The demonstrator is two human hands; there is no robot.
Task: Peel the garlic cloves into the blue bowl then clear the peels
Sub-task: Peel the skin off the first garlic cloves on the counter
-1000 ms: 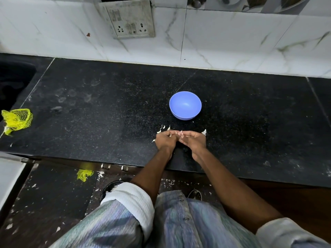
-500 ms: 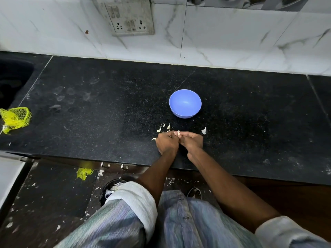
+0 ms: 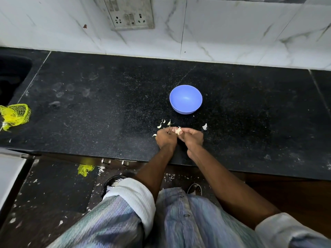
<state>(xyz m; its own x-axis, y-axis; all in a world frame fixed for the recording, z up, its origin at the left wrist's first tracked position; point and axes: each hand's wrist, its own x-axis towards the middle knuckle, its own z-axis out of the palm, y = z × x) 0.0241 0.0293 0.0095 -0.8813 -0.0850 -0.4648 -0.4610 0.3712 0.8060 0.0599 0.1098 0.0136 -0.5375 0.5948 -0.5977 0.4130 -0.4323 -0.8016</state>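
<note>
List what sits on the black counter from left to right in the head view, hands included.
yellow mesh bag → left hand → garlic clove pinched between both hands → right hand → loose peel. The blue bowl sits farther back, above the hands, so it is left out of the order.

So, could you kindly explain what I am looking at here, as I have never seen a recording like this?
No machine here: a person wears a camera on the head, looking down at their own two bare hands over a black kitchen counter. The left hand and right hand meet and pinch a garlic clove between the fingertips, peeling it. Just beyond stands a blue bowl, which looks empty. Loose peels lie scattered on the counter near the hands. A yellow net bag sits at the counter's left end, and a wall socket is on the tiles behind.
</note>
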